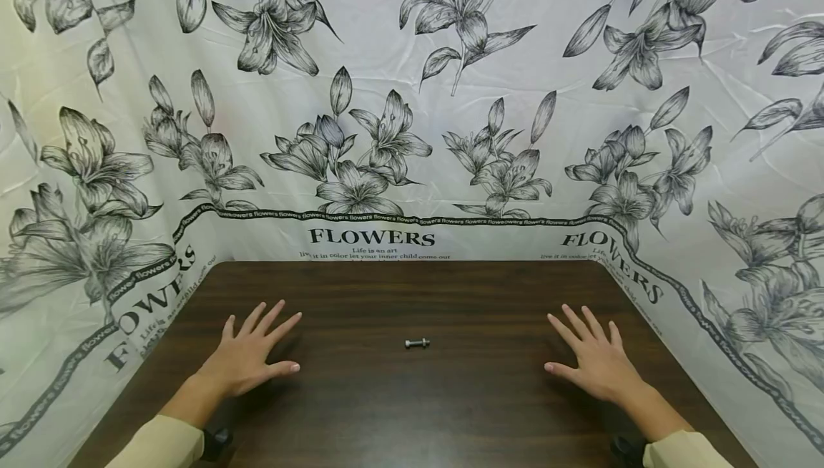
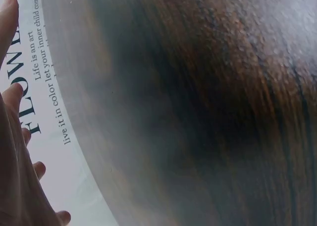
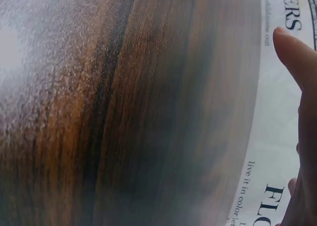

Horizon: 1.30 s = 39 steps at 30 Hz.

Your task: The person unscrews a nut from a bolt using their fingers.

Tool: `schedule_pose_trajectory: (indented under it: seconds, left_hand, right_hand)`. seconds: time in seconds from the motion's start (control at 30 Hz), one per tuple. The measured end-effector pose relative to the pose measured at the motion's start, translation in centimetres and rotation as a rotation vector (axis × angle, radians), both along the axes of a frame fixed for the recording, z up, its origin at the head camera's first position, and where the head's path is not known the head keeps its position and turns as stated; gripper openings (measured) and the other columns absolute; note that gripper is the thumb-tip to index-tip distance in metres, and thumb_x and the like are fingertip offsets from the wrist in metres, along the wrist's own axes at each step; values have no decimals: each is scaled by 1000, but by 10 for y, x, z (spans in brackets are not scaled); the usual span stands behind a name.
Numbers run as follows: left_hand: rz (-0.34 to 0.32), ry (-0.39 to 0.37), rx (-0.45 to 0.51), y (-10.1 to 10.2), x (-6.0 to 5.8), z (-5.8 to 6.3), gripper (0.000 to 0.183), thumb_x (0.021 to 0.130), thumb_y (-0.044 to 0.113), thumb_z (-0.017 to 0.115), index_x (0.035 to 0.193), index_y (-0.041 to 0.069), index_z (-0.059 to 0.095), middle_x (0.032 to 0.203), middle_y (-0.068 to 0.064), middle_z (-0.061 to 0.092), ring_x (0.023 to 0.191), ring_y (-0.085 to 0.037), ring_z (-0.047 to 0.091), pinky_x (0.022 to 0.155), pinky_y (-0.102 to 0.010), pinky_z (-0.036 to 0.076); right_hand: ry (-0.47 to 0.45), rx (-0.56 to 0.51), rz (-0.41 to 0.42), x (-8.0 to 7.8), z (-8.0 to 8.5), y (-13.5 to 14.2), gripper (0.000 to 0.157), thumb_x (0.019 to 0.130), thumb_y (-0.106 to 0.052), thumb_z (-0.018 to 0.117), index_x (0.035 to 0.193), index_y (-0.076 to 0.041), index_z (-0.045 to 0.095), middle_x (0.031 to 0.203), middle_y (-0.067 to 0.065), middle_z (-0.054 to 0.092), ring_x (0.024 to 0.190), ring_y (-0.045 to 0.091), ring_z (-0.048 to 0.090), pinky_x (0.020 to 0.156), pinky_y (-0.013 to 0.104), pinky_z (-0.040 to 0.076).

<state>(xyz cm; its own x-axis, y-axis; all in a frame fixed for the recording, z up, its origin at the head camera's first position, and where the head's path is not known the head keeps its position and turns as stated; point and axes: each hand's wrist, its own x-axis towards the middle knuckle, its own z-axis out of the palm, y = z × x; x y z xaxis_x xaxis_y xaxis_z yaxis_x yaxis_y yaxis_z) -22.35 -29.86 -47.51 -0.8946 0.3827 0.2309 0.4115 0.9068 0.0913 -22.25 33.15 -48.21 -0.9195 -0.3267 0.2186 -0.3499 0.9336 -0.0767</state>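
A small metal bolt (image 1: 417, 343) with a nut threaded near one end lies on its side on the dark wooden table (image 1: 412, 411), around the middle. To its left, well apart from it, my left hand (image 1: 247, 357) is spread palm down over the table with straight fingers. On the other side my right hand (image 1: 595, 361) is spread in the same way, holding nothing. Each wrist view shows only part of its hand, the left hand (image 2: 20, 171) at the left edge and the right hand (image 3: 304, 102) at the right edge; the bolt appears in neither.
White cloth (image 1: 380, 167) printed with black lilies and the word FLOWERS hangs behind the table and along both sides. The table's far edge (image 1: 412, 262) runs straight, with rounded corners. Dark straps (image 1: 217, 444) sit at the wrists, by the pale sleeves (image 1: 161, 446).
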Motion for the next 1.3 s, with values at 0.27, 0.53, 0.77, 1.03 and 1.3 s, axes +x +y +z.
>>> schedule_pose_trajectory:
  seconds: [0.27, 0.53, 0.77, 1.03, 1.3]
  left_hand:
    - [-26, 19, -3, 4, -3, -2, 82, 82, 66, 62, 151, 33, 34, 156, -13, 28, 137, -45, 29, 99, -71, 20]
    - [-21, -1, 16, 13, -2, 2, 84, 84, 66, 61, 152, 24, 35, 154, -15, 31, 136, -45, 29, 101, -70, 19]
    - [-1, -21, 86, 29, -8, -1, 81, 85, 61, 63, 147, 12, 43, 144, -18, 45, 125, -43, 44, 93, -68, 31]
    - [1, -99, 133, 53, -15, -2, 79, 86, 62, 61, 145, 12, 46, 135, -16, 53, 121, -41, 49, 96, -65, 34]
    - [-9, -128, 161, 70, -17, -2, 73, 86, 61, 62, 141, 12, 52, 129, -11, 55, 118, -35, 51, 97, -58, 38]
  right_hand:
    - [51, -1, 42, -3, 1, -6, 88, 83, -62, 65, 154, -24, 29, 159, 9, 20, 141, 42, 18, 101, 70, 18]
    - [158, -41, 131, -11, 4, -18, 85, 84, -53, 70, 153, -23, 31, 154, 12, 32, 137, 41, 28, 95, 67, 32]
    - [130, -117, 149, -15, 2, -33, 81, 84, -46, 73, 150, -17, 37, 150, 14, 37, 136, 39, 32, 95, 66, 34]
    - [120, -263, 162, -16, 0, -59, 74, 84, -43, 74, 144, -9, 46, 144, 14, 45, 129, 37, 42, 98, 61, 35]
    - [62, -312, 162, -18, 0, -85, 69, 85, -38, 75, 143, -13, 47, 144, 12, 46, 130, 34, 42, 96, 58, 40]
